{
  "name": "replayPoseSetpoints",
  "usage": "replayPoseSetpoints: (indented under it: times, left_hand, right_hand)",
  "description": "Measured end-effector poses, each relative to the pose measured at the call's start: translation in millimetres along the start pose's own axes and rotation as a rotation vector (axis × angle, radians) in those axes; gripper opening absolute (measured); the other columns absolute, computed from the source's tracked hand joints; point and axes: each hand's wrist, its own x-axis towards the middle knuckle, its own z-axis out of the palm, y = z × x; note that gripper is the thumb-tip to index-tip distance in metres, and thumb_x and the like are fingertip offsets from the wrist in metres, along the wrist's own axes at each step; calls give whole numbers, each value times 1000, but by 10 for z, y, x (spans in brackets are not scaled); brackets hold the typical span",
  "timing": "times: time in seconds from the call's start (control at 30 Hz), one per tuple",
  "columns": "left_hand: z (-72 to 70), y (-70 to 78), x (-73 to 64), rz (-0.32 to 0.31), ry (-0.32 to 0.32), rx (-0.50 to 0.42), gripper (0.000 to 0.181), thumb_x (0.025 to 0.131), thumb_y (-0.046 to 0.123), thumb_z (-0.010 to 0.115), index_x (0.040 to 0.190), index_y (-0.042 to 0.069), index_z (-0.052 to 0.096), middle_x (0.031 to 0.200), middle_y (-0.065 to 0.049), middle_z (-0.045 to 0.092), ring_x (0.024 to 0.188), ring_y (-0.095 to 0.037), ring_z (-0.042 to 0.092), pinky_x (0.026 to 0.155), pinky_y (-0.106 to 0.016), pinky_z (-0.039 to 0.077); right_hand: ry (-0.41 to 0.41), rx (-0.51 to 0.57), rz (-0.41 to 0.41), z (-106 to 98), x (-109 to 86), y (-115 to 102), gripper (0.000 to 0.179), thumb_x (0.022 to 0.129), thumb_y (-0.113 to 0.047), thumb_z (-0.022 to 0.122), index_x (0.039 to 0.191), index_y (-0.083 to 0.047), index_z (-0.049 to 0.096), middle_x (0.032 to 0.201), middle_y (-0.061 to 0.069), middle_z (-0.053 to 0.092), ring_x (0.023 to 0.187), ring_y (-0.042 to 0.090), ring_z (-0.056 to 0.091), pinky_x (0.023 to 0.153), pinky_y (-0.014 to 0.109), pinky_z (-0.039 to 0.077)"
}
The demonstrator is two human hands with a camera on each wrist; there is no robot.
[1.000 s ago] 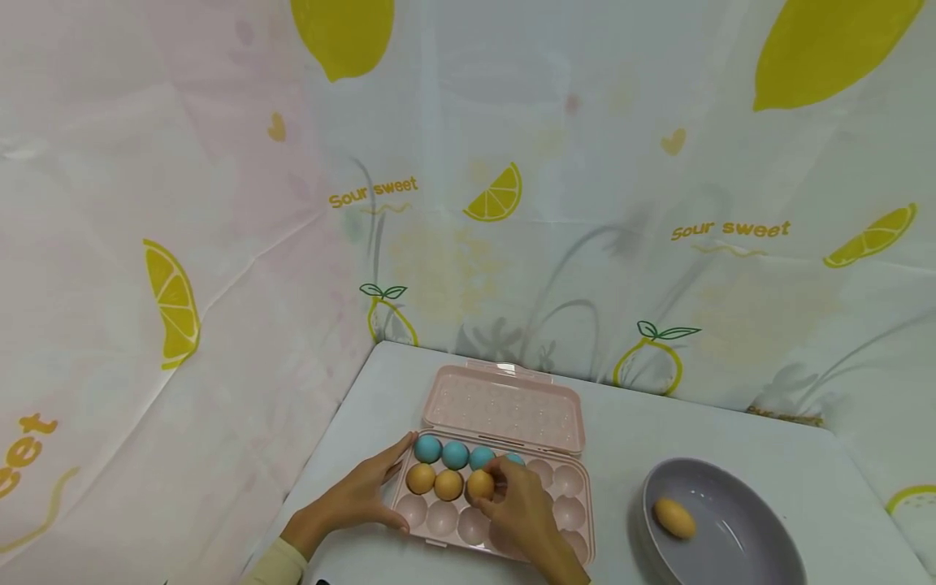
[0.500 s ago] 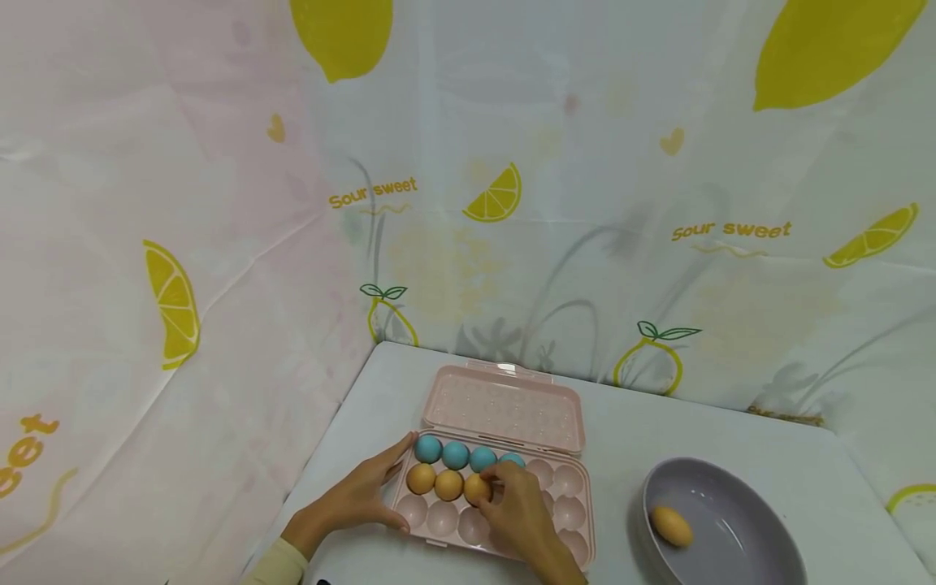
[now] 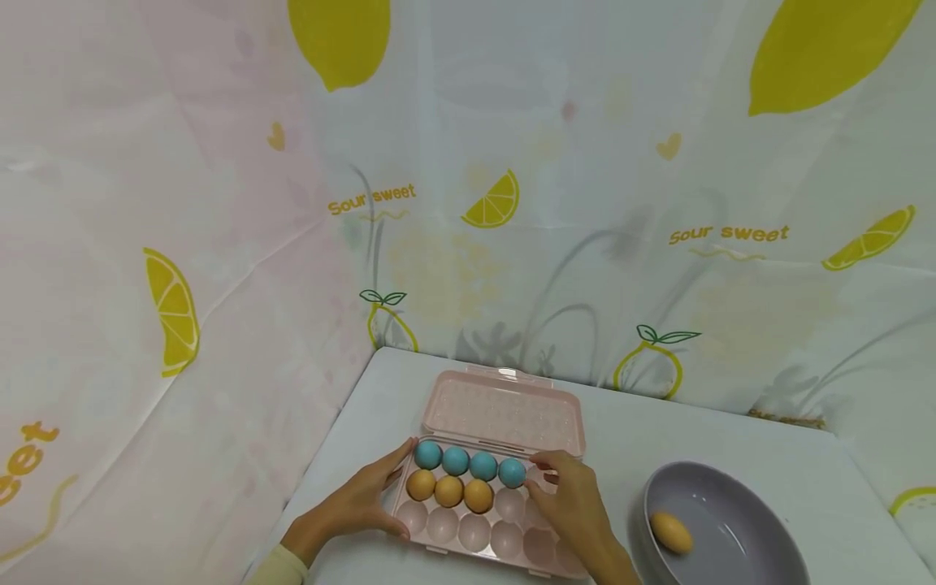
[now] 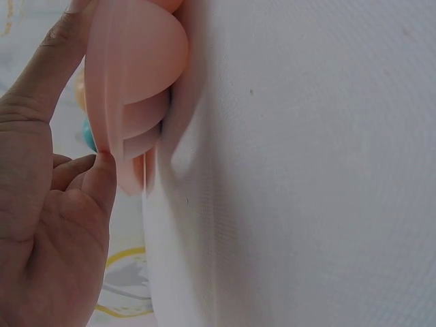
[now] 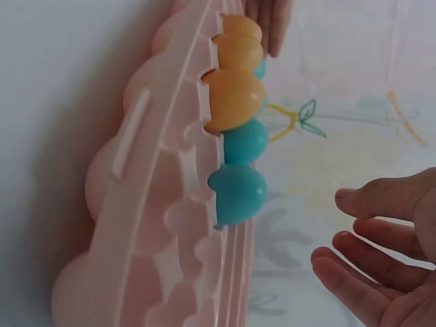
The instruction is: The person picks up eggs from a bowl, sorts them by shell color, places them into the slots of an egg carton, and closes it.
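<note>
Behind everything, a pale wall covering (image 3: 556, 146) printed with lemons, lemon slices and the words "Sour sweet" rises on the far side and on the left. Below it stretches a white counter (image 3: 614, 431). Set lengthwise on that counter is a pink egg box (image 3: 442, 526) with three rows of round wells, its lid (image 3: 504, 410) folded back towards the wall. To the right, well apart from the box, stands a round grey bowl (image 3: 724, 520), cut off by the lower edge of the head view.

The left hand (image 3: 361, 497) grips the box's left end, thumb at the near corner and fingers at the far one. The right hand (image 3: 574, 497) hovers over the right part of the box, fingers bent and apart from the thumb, holding nothing.

Four blue eggs (image 3: 483, 466) sit side by side in the back row, from its left end. Three orange eggs (image 3: 448, 491) fill the left half of the middle row. One more orange egg (image 3: 671, 533) lies inside the bowl, against its left side.
</note>
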Motion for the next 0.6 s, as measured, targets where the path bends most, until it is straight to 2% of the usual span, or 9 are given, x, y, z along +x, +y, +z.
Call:
replayPoseSetpoints:
  times: [0.3,0.6]
  left_hand:
    - [-9,-27,2,24,8,-7,130,58,35,91,154,-2,11,159,-22,14,145,-34,18,109,-36,37]
    - [24,-83,5,35,2,30,130,59,39,90,155,0,11,159,-20,15,144,-33,20,108,-33,38]
  right_hand:
    - [158,-89,-125,-404,7,223,38,60,14,84,93,2,69,91,10,70,78,26,70,64,29,62]
    - [256,-187,-99,-755,-60,453,38,57,16,83,89,0,70,81,8,73,71,26,71,62,25,60]
